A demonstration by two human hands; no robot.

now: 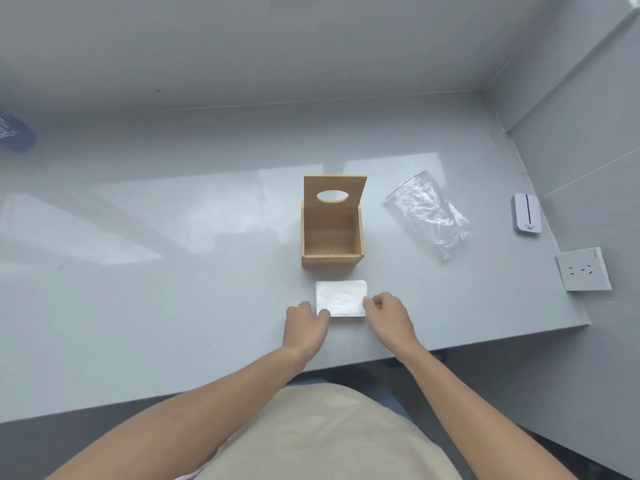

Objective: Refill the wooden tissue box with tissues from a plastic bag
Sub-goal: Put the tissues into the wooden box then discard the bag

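Tissue stack (341, 297) lies flat just nearside of wooden tissue box (331, 237), lid up; left hand (304, 322) and right hand (388, 315) pinch its near corners, equally close

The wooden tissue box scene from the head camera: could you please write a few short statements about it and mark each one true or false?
1. The light wooden tissue box stands with its lid raised. True.
2. The box is full of tissues. False: its inside shows only bare wood.
3. The white square stack of tissues lies on the grey counter, between the box and the person. True.
4. The clear plastic bag lies left of the box. False: it lies to its right.
5. Only the left hand touches the stack. False: the right hand touches it too.
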